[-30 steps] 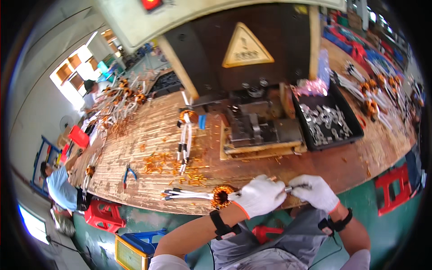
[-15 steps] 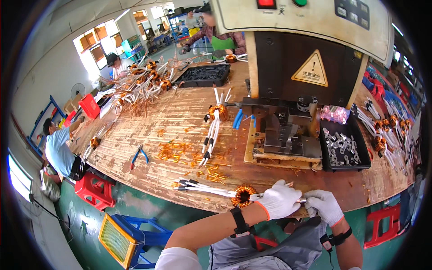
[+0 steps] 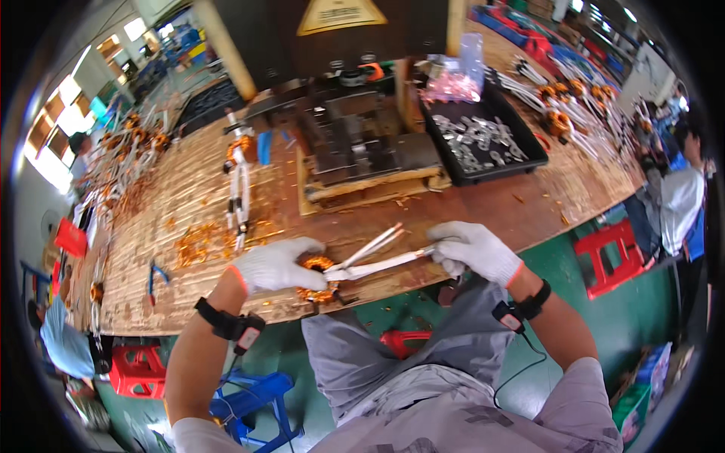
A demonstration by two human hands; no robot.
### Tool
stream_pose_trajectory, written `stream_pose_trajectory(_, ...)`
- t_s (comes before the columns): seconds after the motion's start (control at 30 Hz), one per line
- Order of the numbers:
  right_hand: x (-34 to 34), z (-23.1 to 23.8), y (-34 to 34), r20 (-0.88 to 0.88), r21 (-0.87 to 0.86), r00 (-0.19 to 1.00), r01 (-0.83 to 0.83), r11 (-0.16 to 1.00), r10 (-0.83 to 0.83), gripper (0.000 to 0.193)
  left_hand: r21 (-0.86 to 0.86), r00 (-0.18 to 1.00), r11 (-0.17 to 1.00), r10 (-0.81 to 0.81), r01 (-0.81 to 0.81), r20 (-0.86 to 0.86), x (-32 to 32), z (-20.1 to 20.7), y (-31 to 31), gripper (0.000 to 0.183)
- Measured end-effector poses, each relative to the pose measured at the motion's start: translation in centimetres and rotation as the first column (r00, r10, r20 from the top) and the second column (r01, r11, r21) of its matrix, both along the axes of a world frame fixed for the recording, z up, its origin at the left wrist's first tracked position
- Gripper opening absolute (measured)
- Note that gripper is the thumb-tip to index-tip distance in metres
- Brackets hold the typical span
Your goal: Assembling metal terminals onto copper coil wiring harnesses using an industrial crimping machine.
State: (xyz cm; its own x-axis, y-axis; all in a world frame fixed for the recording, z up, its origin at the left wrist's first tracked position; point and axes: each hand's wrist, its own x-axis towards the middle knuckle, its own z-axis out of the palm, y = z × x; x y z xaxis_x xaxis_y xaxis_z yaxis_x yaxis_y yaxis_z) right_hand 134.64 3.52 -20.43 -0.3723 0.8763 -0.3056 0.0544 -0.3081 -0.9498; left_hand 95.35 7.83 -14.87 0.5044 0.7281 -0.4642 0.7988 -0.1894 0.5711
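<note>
A ring-shaped copper coil (image 3: pixel 311 293) with white insulated leads is at the near edge of the wooden bench. My gloved left hand (image 3: pixel 279 266) is closed round the coil's left side. One white lead (image 3: pixel 380 266) runs from the coil to my gloved right hand (image 3: pixel 476 251), whose fingers pinch its far end. Whether a metal piece sits on that end is hidden by the fingers. Other white leads (image 3: pixel 374 243) with bare copper tips point up between my hands. Beyond them stands a press machine (image 3: pixel 355 155) with a dark metal die.
Right of the press stands a black tray (image 3: pixel 500 175) of metal lugs, a pink-filled plastic bag (image 3: pixel 453 87) at its back. Another coil (image 3: pixel 240 147) with leads lies left of the press. Pliers (image 3: pixel 155 279) and orange scraps (image 3: pixel 200 245) lie farther left. Coils are piled at both sides.
My head view has turned right and down. My left hand has gone from the leads near my right hand to the coil. A lead is now stretched between my hands.
</note>
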Motion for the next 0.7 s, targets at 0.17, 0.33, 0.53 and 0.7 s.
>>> stream_pose_trajectory(0.17,0.4,0.2,0.1,-0.019,-0.081,0.999,0.038,0.996,-0.040,0.043,-0.040,0.990,0.997,-0.074,0.070,-0.116,1.3,0.8,0.9,0.092)
stream_pose_trajectory(0.33,0.6,-0.5,-0.2,-0.048,-0.017,0.998,-0.030,0.999,0.029,0.042,-0.075,0.998,0.996,0.057,-0.055,0.014,0.6,0.1,-0.8,0.089)
stream_pose_trajectory(0.53,0.3,-0.8,-0.6,0.006,0.071,1.000,0.009,0.997,-0.009,0.034,0.511,0.995,0.857,0.094,-0.062,-0.037,3.4,2.5,-5.1,0.077)
stream_pose_trajectory(0.7,-0.1,-0.9,0.6,0.085,0.198,0.995,0.028,0.980,-0.045,0.029,0.717,0.995,0.695,0.028,0.049,-0.095,2.7,0.2,-4.4,0.085)
